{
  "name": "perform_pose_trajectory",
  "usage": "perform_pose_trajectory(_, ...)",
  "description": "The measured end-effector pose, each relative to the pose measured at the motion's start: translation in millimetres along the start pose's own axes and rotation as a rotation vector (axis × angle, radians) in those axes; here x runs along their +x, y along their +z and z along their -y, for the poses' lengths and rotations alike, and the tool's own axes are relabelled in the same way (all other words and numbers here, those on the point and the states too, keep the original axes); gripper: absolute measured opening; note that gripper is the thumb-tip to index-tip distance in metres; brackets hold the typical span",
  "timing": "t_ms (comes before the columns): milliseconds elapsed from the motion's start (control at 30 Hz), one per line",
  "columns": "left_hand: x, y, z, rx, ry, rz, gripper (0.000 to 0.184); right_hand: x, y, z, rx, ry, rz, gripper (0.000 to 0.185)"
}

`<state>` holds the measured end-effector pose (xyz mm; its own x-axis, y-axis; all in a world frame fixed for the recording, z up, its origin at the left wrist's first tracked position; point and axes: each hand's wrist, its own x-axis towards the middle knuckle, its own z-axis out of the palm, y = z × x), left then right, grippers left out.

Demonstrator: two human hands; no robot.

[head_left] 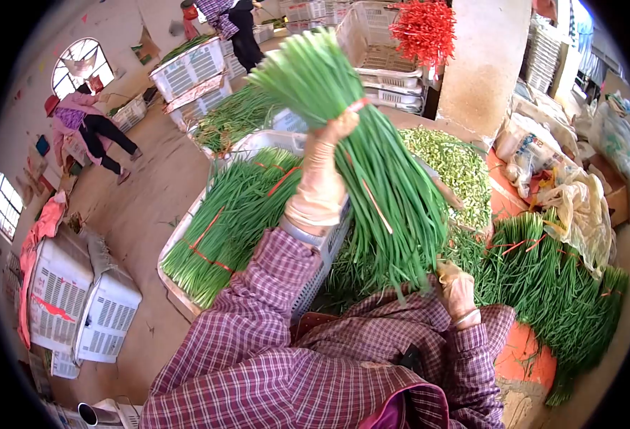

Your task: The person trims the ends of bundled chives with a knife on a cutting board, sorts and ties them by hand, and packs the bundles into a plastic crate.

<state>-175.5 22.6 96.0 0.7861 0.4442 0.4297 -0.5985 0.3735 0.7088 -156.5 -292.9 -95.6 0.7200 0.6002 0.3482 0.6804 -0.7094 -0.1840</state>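
My left hand (340, 132), in a thin pale glove, grips a large bunch of garlic chives (393, 193) near its red tie. The pale stem ends point up and away; the long green leaves hang down toward my lap. By the leaf tips is my gloved right hand (455, 289), its fingers curled. What those fingers hold, if anything, is hidden. Under my left forearm stands a white plastic crate (300, 286), filled with tied garlic chive bunches (222, 222).
More tied bunches (579, 307) lie at right on an orange sheet (526, 354). Pale green trimmings (450, 164) are heaped ahead. White crates (86, 293) stand at left, and more crates (193, 75) at the back. Two people (90, 118) are farther off. Plastic bags (579, 207) lie near the pillar (483, 71).
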Motion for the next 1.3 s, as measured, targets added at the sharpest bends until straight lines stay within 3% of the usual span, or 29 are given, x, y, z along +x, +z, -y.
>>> perform_pose_trajectory(33, 2, 3, -15, -0.037, 0.024, 0.049, 0.055, -4, -1, -16, -0.001, 0.097, 0.116, 0.003)
perform_pose_trajectory(67, 14, -7, -20, -0.02, 0.034, 0.053, 0.057, -7, -2, -29, 0.003, 0.193, 0.234, 0.012)
perform_pose_trajectory(100, 18, -8, -31, 0.005, 0.055, 0.042, 0.057, -8, -8, -41, 0.125, 0.089, -0.051, 0.018)
perform_pose_trajectory(133, 20, -8, -41, 0.03, 0.074, 0.029, 0.057, 3, -25, -50, 0.01, 0.185, -0.013, 0.017)
perform_pose_trajectory(167, 28, -12, -43, 0.019, 0.092, 0.012, 0.056, 18, -43, -56, 0.138, 0.02, -0.322, 0.014)
perform_pose_trajectory(233, 36, -19, -44, -0.015, 0.121, -0.01, 0.051, 45, -97, -32, 0.17, 0.151, -0.403, 0.006)
perform_pose_trajectory(333, 32, -16, -43, -0.034, 0.106, -0.007, 0.051, 84, -161, 39, 0.064, -0.215, -0.565, 0.03)
perform_pose_trajectory(433, 32, -8, -40, -0.089, 0.058, 0.021, 0.052, 119, -173, 113, 0.255, -0.301, -0.611, 0.059)
perform_pose_trajectory(533, 40, -6, -44, -0.138, 0.011, 0.021, 0.049, 139, -123, 128, 0.153, -0.331, -0.502, 0.049)
perform_pose_trajectory(600, 52, -18, -49, -0.128, 0.027, -0.088, 0.045, 130, -76, 104, 0.187, -0.209, -0.36, 0.038)
perform_pose_trajectory(667, 55, -25, -51, -0.099, 0.075, -0.124, 0.042, 108, -35, 69, 0.078, 0.06, 0.041, 0.03)
perform_pose_trajectory(733, 56, -32, -52, -0.127, 0.047, -0.124, 0.041, 77, -21, 35, 0.033, 0.236, 0.21, 0.023)
perform_pose_trajectory(867, 52, -29, -42, -0.126, 0.041, -0.162, 0.043, 55, -86, 18, 0.176, 0.138, -0.259, 0.016)
perform_pose_trajectory(933, 50, -20, -33, -0.116, 0.045, -0.176, 0.045, 64, -129, 46, 0.426, 0.115, -0.468, 0.017)
perform_pose_trajectory(1000, 45, -11, -26, -0.081, 0.053, -0.149, 0.046, 80, -143, 74, 0.728, 0.018, -0.537, 0.018)
perform_pose_trajectory(1067, 43, -7, -18, -0.096, 0.038, -0.14, 0.046, 94, -153, 101, 0.821, -0.095, -0.476, 0.018)
perform_pose_trajectory(1300, 25, 7, -10, -0.065, 0.047, -0.076, 0.05, 130, -112, 117, 0.694, -0.065, -0.587, 0.016)
